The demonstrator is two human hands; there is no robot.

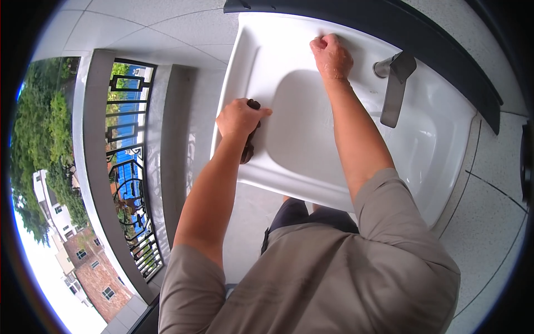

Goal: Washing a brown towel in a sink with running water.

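At the left rim of a white sink [300, 172], my left hand [236, 118] is closed around a dark brown, elongated thing with a lumpy outline [248, 151]. My palm and fingers cover much of it, so its kind cannot be made out. Its lower end sticks out below the wrist, resting on or just above the rim. My right hand [332, 58], wet on its back, is curled closed at the sink's far ledge, left of the grey faucet [392, 92]. Whatever its fingers may hold is hidden.
A dark ledge [367, 25] runs along the sink's back, against tiled wall [489, 167]. On the left stand a low wall and a black metal railing [130, 133], with trees and buildings beyond. No running water shows under the faucet.
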